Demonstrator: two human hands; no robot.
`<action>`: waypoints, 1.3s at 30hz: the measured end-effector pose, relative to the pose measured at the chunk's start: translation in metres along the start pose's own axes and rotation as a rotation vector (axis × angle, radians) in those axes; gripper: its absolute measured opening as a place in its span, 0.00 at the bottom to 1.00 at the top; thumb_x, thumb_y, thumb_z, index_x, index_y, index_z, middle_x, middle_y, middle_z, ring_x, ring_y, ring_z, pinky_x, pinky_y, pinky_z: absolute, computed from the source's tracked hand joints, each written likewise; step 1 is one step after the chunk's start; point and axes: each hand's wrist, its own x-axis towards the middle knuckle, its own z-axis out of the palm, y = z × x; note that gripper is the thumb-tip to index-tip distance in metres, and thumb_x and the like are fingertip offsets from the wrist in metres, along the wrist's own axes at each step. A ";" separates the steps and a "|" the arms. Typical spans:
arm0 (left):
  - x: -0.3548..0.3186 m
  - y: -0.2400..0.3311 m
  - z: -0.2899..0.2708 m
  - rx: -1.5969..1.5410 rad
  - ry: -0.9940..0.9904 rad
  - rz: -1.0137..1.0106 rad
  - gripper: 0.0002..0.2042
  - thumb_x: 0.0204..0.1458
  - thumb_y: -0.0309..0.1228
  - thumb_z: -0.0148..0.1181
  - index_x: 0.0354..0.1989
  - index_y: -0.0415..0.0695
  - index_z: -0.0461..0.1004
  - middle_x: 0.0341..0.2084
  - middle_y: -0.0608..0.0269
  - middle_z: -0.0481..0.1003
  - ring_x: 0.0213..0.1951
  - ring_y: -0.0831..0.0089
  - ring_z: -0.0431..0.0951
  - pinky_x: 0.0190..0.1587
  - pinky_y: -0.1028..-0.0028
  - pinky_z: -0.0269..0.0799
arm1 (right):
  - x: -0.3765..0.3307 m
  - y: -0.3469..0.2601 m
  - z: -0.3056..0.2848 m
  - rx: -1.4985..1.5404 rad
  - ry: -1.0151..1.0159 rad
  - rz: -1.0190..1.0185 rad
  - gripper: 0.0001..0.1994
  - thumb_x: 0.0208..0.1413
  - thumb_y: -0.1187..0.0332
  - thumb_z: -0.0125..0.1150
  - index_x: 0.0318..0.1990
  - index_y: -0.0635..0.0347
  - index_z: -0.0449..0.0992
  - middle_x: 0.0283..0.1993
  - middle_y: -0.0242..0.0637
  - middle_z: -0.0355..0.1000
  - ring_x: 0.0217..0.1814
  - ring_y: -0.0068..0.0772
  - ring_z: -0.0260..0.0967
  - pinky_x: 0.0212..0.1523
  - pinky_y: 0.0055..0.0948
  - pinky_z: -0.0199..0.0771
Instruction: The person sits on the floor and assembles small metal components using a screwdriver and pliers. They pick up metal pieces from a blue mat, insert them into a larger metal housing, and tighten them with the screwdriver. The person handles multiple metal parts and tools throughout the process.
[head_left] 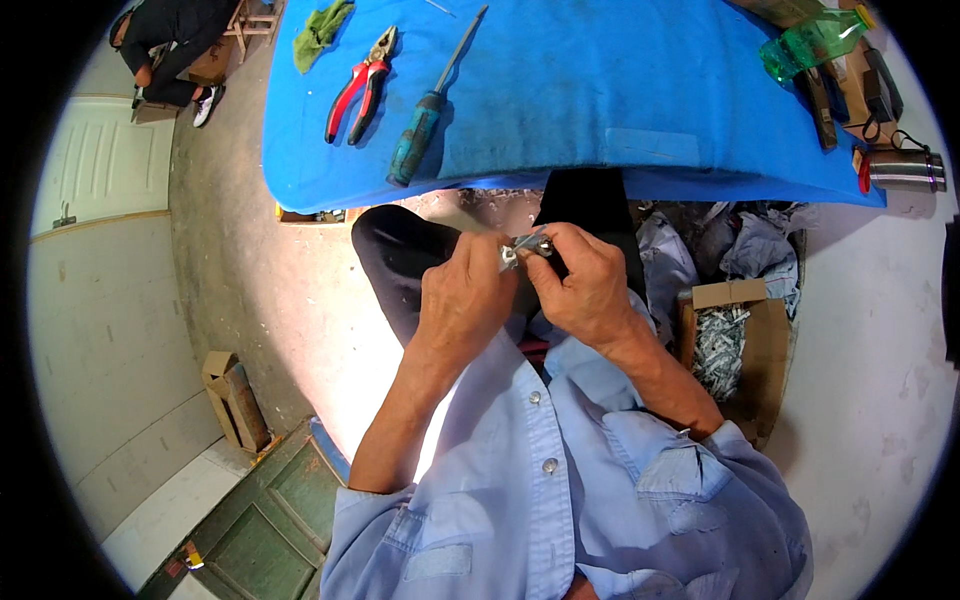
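In front of my lap, near the blue table's front edge, both hands meet over small metal pieces. My left hand [465, 290] is closed around a small silvery metal part [508, 257], whose end shows at the fingertips. My right hand [585, 283] pinches a small dark metal piece [543, 246] against it. The fingers cover most of both pieces, so their exact kind cannot be made out. On the table ahead lie red-and-black pliers [362, 88] and a screwdriver [418, 135] with a teal handle.
A blue-covered table [560, 90] spans the far side, with a green rag [320, 35] and a green plastic bottle [815, 45]. At right stand a steel cup [905, 171] and a cardboard box [765, 350] of small metal parts. Another person [170, 45] sits far left.
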 end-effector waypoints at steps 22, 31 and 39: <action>0.006 0.012 0.003 -0.832 0.077 -0.458 0.09 0.62 0.29 0.68 0.46 0.37 0.84 0.28 0.72 0.78 0.31 0.86 0.73 0.34 0.82 0.68 | -0.008 0.002 -0.009 0.107 0.127 -0.005 0.14 0.57 0.76 0.72 0.51 0.65 0.81 0.40 0.45 0.82 0.34 0.36 0.82 0.32 0.32 0.80; 0.004 0.007 0.002 -0.625 0.098 -0.340 0.09 0.58 0.25 0.69 0.45 0.36 0.84 0.31 0.60 0.82 0.31 0.80 0.79 0.34 0.77 0.74 | -0.017 -0.002 -0.002 0.342 0.006 0.163 0.15 0.61 0.75 0.68 0.54 0.68 0.79 0.44 0.47 0.84 0.43 0.32 0.85 0.39 0.31 0.85; 0.006 0.007 -0.002 -0.479 0.114 -0.191 0.08 0.57 0.24 0.69 0.43 0.36 0.83 0.28 0.56 0.81 0.29 0.74 0.81 0.34 0.74 0.75 | -0.016 0.008 -0.004 0.727 -0.159 0.504 0.15 0.67 0.72 0.62 0.59 0.67 0.76 0.47 0.41 0.83 0.45 0.27 0.83 0.42 0.25 0.85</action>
